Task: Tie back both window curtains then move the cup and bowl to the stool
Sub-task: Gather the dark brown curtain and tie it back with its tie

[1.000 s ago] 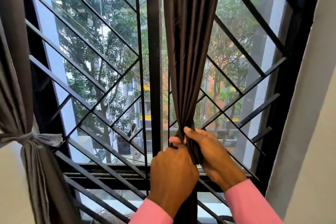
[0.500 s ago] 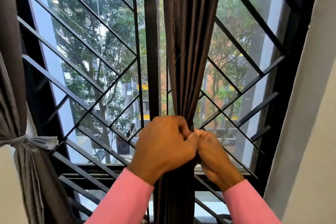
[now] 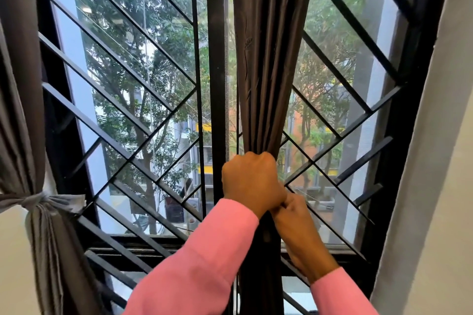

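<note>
A dark brown right curtain (image 3: 268,59) hangs bunched in front of the window's centre. My left hand (image 3: 252,181) grips the gathered fabric in a fist at about sill height. My right hand (image 3: 299,227) sits just below and to the right of it, fingers curled against the same bunch. The grey left curtain (image 3: 23,110) hangs at the far left, cinched by a knotted grey tie (image 3: 38,202). No cup, bowl or stool is in view.
A black diagonal window grille (image 3: 143,125) covers the glass, with a vertical black frame post (image 3: 216,84) just left of the held curtain. A white wall (image 3: 435,161) rises on the right. Trees and buildings show outside.
My left hand rose from below the right hand, crossed over it and closed round the curtain bunch higher up. My right hand dropped lower beneath it.
</note>
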